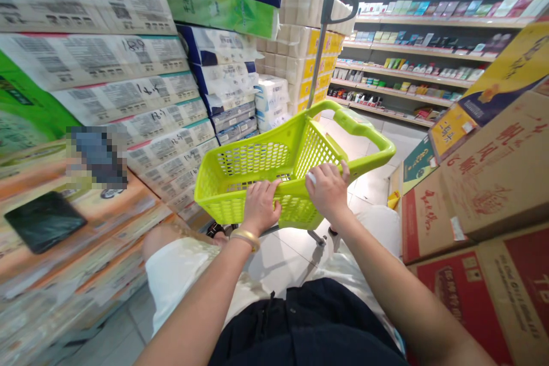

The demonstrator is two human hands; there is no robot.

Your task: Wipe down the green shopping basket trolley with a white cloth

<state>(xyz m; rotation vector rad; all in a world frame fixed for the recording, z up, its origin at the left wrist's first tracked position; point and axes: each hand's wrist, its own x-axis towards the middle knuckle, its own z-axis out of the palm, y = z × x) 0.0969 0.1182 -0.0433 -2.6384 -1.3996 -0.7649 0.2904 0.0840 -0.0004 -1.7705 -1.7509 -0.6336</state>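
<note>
A lime-green plastic shopping basket (253, 161) with a mesh of holes stands on a wheeled cart frame in front of me, and its looped handle (364, 131) rises to the right. My left hand (261, 206) grips the near rim, a gold bangle (244, 239) on that wrist. My right hand (328, 191) is closed over the rim further right, with a small white item (311, 178) showing by its fingers. A grey pole (319, 57) with a dark curved grip rises behind the basket. Nothing shows inside it.
Wrapped tissue packs (103, 74) are stacked high along the left, and a black flat tablet-like object (45, 222) lies on them. Cardboard cartons (484, 171) stand to the right. Store shelves (412, 57) of small packaged goods line the far side, beyond a tiled floor (377, 183).
</note>
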